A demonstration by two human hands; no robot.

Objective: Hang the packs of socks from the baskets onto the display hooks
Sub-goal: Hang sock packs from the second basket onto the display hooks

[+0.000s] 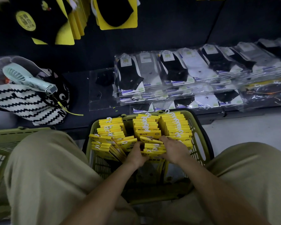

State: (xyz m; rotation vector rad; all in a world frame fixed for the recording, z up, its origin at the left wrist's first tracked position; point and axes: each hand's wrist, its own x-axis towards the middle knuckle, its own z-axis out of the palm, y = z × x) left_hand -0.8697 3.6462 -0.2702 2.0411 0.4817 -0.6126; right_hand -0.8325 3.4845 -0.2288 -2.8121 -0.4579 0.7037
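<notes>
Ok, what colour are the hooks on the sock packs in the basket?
White hanger hooks on yellow packs, seen in the head view.

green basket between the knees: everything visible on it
The green basket is olive plastic with slotted lattice walls and an oblong handle cutout in its right wall. It stands upright on the floor between the person's knees. Rows of yellow sock packs with white hooks stand on edge in its far half. The left hand and right hand grip packs in the middle row.

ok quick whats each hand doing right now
Left hand: grips one side of a bunch of yellow sock packs.
Right hand: grips the same bunch from the other side.
</notes>
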